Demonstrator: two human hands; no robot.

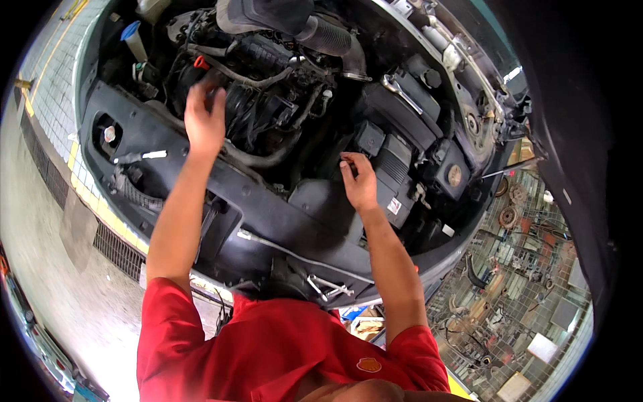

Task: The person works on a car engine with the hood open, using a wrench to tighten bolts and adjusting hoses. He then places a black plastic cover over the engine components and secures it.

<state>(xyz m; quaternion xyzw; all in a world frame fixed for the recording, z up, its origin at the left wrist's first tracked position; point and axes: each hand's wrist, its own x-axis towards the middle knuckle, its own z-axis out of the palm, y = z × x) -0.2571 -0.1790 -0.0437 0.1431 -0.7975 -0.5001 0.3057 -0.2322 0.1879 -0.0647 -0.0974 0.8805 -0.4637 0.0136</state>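
Note:
My left hand [204, 120] reaches over the engine [253, 110], just below a red ring handle [201, 62]. Its slightly blurred fingers are bent and apart around a dark area; whether they touch that part is unclear. My right hand [360, 179] is at the black ribbed housing [392, 161] to the right, fingers curled with the tips close together; anything between them is too small to make out. A long extension tool [301, 258] and several wrenches [328, 288] lie along the front edge. Another tool [140, 156] rests on the black front panel [201, 181] at left.
A shiny wrench [402, 94] lies on a black cover at upper right. The raised dark hood [569, 167] fills the right edge, with a stay rod [502, 169]. A cart or rack of greasy parts [509, 281] stands at right. A drain grate [117, 251] crosses the floor at left.

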